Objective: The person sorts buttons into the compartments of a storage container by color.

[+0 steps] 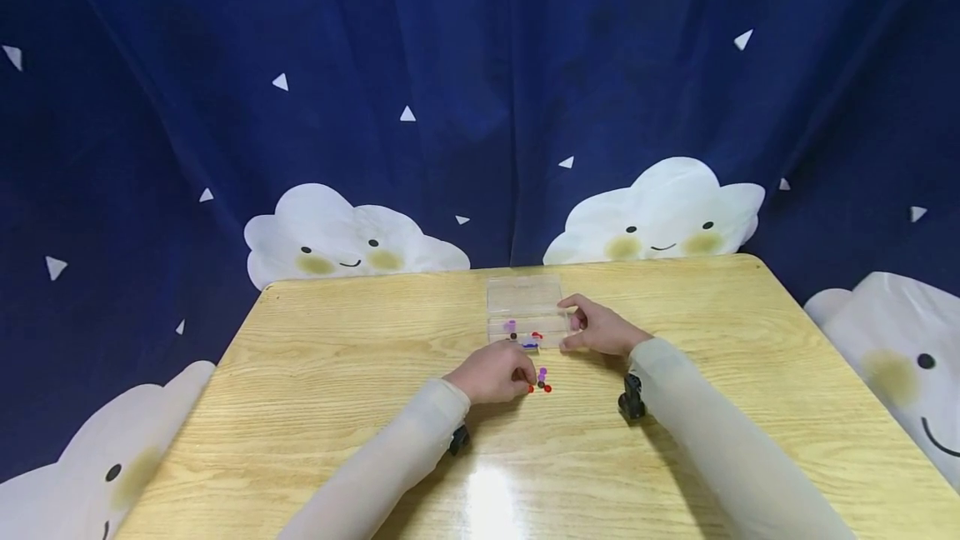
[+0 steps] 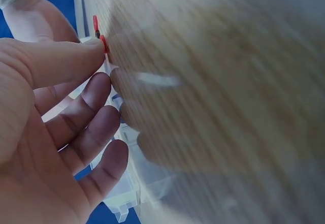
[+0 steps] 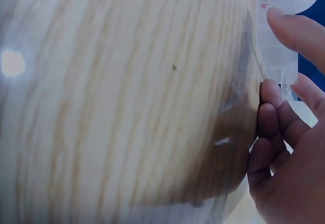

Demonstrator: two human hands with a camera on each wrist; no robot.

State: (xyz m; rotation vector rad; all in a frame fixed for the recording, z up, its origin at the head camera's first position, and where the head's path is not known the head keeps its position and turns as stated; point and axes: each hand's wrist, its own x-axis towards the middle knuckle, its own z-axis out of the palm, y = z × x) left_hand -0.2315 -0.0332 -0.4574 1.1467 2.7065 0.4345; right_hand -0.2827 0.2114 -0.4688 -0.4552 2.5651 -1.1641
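Observation:
A clear plastic box with its lid raised lies near the table's back edge. Inside it are small purple, red and black pieces, plus a blue one towards the front. My right hand holds the box's right end, thumb at the front and fingers behind and beside it. In front of the box, my left hand pinches a small red piece between thumb and forefinger, low over the table; the forefinger's tip is mostly hidden by the thumb. Beside those fingertips lie purple, black and red pieces.
The wooden table extends to both sides and towards me. Behind it hangs a dark blue curtain with white triangles and cloud shapes. A black wrist device hangs under the right sleeve.

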